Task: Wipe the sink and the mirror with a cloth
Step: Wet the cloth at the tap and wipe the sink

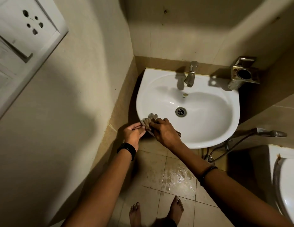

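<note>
The small crumpled beige cloth [148, 121] lies on the lower-left rim of the white ceramic wall-hung sink [208, 125], at the centre of the frame. The left hand [134, 132] pinches the cloth's left edge between thumb and fingertips. The right hand [166, 132] lies over the cloth with fingers curled, gripping the fabric. The step in hand appears to be gathering or folding the cloth before wiping the bowl.

Procedure:
- Fold the cloth into a flat pad so that a broad face meets the ceramic.
- Hold it against the rim while folding, so it does not slide into the bowl.
- Wipe from the rim inward toward the round metal drain [180, 111], then around the chrome tap [190, 74].

Count: one sink, one cloth, one tap, one drain, two hands. No mirror is in view.
</note>
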